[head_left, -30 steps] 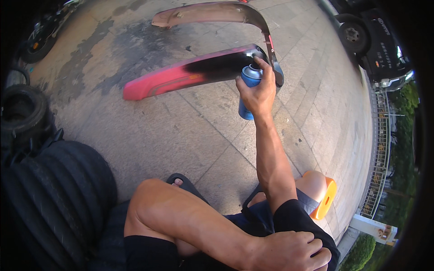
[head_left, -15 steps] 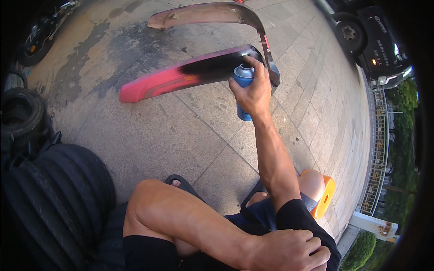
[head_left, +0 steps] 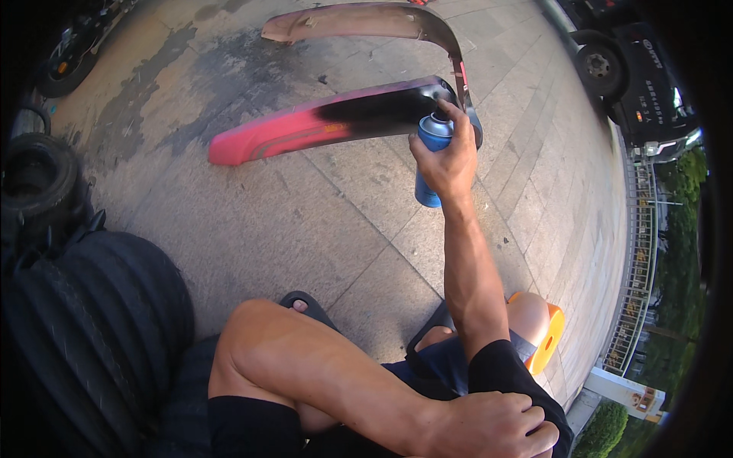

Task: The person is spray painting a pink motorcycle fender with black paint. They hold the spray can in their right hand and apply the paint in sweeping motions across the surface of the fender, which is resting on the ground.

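Note:
My right hand (head_left: 452,160) is wrapped round a blue spray can (head_left: 429,191), its index finger on the can's nozzle. The can stands upright in front of the right end of a curved, U-shaped pink plastic panel (head_left: 263,143). Glossy black paint (head_left: 366,113) covers the right part of the panel's near limb, while its left end is still pink. The far limb (head_left: 343,23) looks dull pinkish brown. My left hand (head_left: 489,427) lies curled against the black sleeve (head_left: 508,374) of my right arm; its fingers are bent, and what they grip is hidden.
Stacked black tyres (head_left: 99,328) stand close on my left, with another tyre (head_left: 38,175) beyond. An orange stool (head_left: 546,340) shows beside my right knee. A dark vehicle (head_left: 641,91) is at the upper right, above a metal railing (head_left: 632,267). Dark stains (head_left: 248,84) mark the stone paving.
The whole view has shifted slightly, so the panel appears further right. My right hand and the spray can have moved a little right with it. My left hand stays put.

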